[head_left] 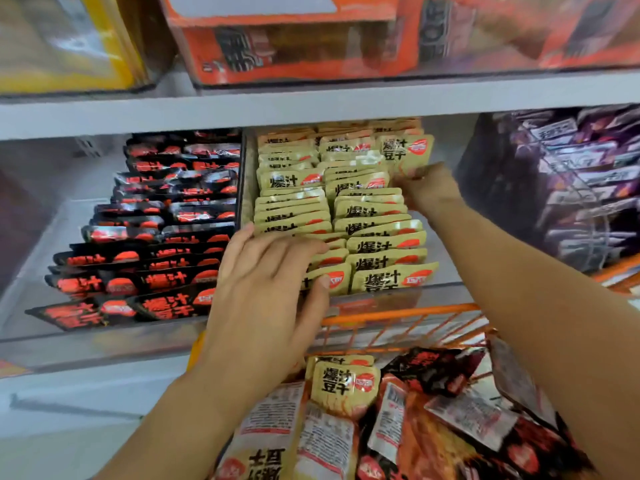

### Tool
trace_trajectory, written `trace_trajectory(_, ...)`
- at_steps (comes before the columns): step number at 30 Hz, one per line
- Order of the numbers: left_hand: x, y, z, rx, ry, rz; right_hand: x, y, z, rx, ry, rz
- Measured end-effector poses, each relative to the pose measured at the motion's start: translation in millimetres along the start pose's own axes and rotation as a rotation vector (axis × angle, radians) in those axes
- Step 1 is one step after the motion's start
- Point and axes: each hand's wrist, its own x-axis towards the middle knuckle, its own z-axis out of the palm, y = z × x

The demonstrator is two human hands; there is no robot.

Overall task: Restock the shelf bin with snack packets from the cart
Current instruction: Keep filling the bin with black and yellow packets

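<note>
Your left hand (266, 289) lies flat-fingered over front tan packets (377, 237); right hand (429, 188) pinches a rear packet (407, 152). Black packets (156, 237) fill the shelf's left; orange cart (398, 315) below its front edge.

Shelf bin (246, 188): packed front to back with two rows of tan packets (367, 209); open from above under the upper shelf (311, 105). Left flank closed by black packets (166, 237), right by purple packets (571, 188). Front approach crossed by orange cart rim (398, 315).
</note>
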Motion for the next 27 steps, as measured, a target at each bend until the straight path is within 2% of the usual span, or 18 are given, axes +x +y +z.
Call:
trace_trajectory(3, 0, 1, -1, -0.004, -0.011, -0.007, -6, -2, -3, -0.121, 0.071, -0.046)
trace_trajectory(7, -1, 2, -1, 0.006, -0.019, -0.004, -14, -4, -1, -0.281, 0.060, -0.133)
trace_trajectory(13, -1, 1, -2, 0.015, -0.019, 0.009, -31, -17, -15, -0.222, 0.065, -0.073)
trace_trajectory(16, -3, -1, -4, 0.006, -0.035, 0.016, -63, -31, -42, -0.233, 0.124, -0.164)
trace_trajectory(19, -5, -1, -9, -0.017, -0.055, 0.025, -122, -39, -70, -0.166, 0.206, -0.424)
trace_trajectory(22, -8, 1, -22, -0.058, -0.040, 0.042, -195, -33, -89, -0.204, 0.168, -0.913)
trace_trajectory(25, -18, 7, -41, -0.115, 0.011, 0.019, -253, -11, -88, -0.548, -0.076, -1.434)
trace_trajectory(26, -24, 9, -45, -0.138, 0.018, 0.017, -268, -1, -81, -0.695, -0.195, -1.536)
trace_trajectory(27, -32, 12, -49, -0.161, 0.013, 0.014, -282, 10, -72, -0.835, -0.318, -1.560)
